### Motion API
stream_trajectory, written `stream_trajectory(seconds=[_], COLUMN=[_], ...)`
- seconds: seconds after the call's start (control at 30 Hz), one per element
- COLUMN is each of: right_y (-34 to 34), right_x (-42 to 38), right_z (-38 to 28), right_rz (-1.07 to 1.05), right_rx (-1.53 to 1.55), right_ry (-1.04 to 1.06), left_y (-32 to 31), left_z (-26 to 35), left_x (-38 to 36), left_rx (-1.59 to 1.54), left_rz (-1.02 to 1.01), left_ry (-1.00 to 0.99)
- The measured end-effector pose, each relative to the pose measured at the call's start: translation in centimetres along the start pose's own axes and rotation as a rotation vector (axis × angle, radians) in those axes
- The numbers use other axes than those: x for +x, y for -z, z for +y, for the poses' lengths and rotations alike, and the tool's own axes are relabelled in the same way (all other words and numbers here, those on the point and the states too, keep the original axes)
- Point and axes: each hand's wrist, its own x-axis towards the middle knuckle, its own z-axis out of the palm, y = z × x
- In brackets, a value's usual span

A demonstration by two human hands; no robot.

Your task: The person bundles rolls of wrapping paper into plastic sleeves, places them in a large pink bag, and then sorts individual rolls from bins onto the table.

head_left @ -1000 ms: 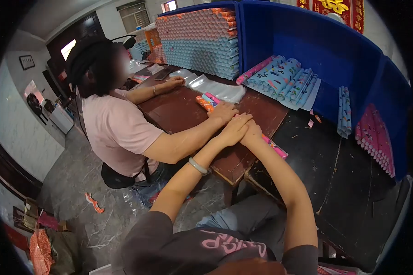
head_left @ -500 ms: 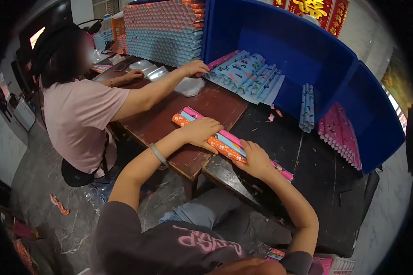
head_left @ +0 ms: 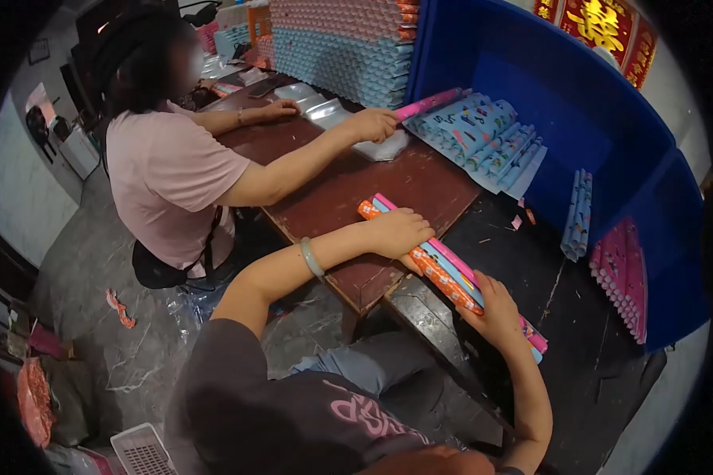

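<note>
A bundle of patterned paper rolls [head_left: 444, 273], orange, light blue and pink, lies slantwise over the join of the two tables. My left hand [head_left: 404, 232], with a pale bangle on its wrist, is closed over the upper left part of the bundle. Farther down toward its lower right end, my right hand [head_left: 495, 310] wraps round the same rolls. Parts of the rolls are hidden under both hands. To the left, a co-worker's hand [head_left: 376, 125] grips a pink roll [head_left: 432, 103] beside a pile of light blue printed rolls [head_left: 467, 131].
Blue panels [head_left: 531, 79] edge the black table [head_left: 523, 261]. Light blue rolls [head_left: 577, 214] and pink rolls [head_left: 622, 277] lie near them. A tall stack of rolls [head_left: 333, 55] stands behind the reddish table [head_left: 317, 182]. The co-worker [head_left: 174, 174] sits at left; clear plastic sleeves [head_left: 380, 146] lie in front.
The camera view has turned left, so the scene sits farther right. The co-worker's hand has drawn the pink roll leftward from the pile. Both my hands stay on the bundle.
</note>
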Motion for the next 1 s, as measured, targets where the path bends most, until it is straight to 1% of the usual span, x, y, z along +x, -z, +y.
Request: stream_trajectory(seconds=[0.1, 0.17, 0.23, 0.27, 0.3, 0.33, 0.37, 0.43, 0.47, 0.5, 0.57, 0.7, 0.77, 0.83, 0.87, 0.9, 0.93, 0.97, 1.0], right_y=[-0.7, -2.2, -3.7, -4.0, -4.3, -4.8, -4.9, -5.1, -5.8, -6.0, -6.3, -7.1, -7.2, -6.9, -7.0, -7.0, -6.5, -6.6, -6.7], right_x=[1.7, 3.9, 6.2, 7.4, 8.4, 9.0, 9.6, 10.6, 10.9, 11.2, 12.3, 13.8, 13.8, 13.6, 13.5, 13.4, 13.4, 13.3, 13.3], right_z=[0.0, -0.8, -1.6, -1.9, -2.2, -2.4, -2.7, -3.1, -3.2, -3.5, -4.1, -3.8, -4.1, -4.5, -4.5, -4.6, -5.0, -5.0, -4.9], right_rz=[-0.052, -0.014, -0.005, -0.036, -0.064, -0.046, -0.041, -0.080, 0.023, 0.026, 0.029, 0.094, 0.113, 0.115, 0.123, 0.132, 0.097, 0.100, 0.106], right_rx=[-0.065, -0.133, -0.148, -0.125, -0.102, -0.112, -0.113, -0.100, -0.140, -0.138, -0.139, -0.112, -0.112, -0.148, -0.145, -0.143, -0.144, -0.145, -0.146], right_ry=[-0.002, 0.045, 0.075, 0.081, 0.090, 0.088, 0.093, 0.057, 0.078, 0.077, -0.017, 0.019, 0.008, 0.001, 0.005, 0.005, -0.021, -0.022, -0.020], left_y=[-0.5, -0.6, -0.6, -0.7, -0.7, -0.4, -0.1, 0.7, 0.9, 0.9, 2.0, 2.4, 1.8, 2.0, 2.1, 2.2, 1.4, -1.4, -2.6], left_z=[-0.2, -0.2, -0.4, -0.9, -1.5, -2.0, -2.4, -3.4, -3.6, -3.6, -3.4, -3.9, -5.0, -8.2, -9.7, -11.6, -14.2, -17.7, -19.3], left_x=[0.0, 0.0, 0.0, -0.3, -0.6, -0.8, -1.2, -1.8, -1.8, -1.8, -1.5, -1.2, -1.1, -0.4, -0.2, 0.1, 0.1, -0.5, -1.2], left_rx=[-0.017, -0.014, -0.051, -0.048, -0.059, -0.068, -0.061, -0.186, -0.256, -0.253, -0.341, -0.360, -0.428, -0.643, -0.829, -0.638, -0.444, -0.134, -0.057], left_rz=[0.028, 0.039, -0.050, -0.048, 0.027, 0.100, 0.101, 0.050, -0.021, -0.024, -0.040, -0.109, 0.005, 0.052, 0.171, 0.339, 0.404, 0.474, 0.338], left_ry=[0.016, 0.016, 0.029, 0.034, -0.003, -0.041, -0.040, -0.043, 0.050, 0.049, 0.086, 0.140, 0.051, 0.174, 0.384, 0.487, 0.586, 0.692, 0.800])
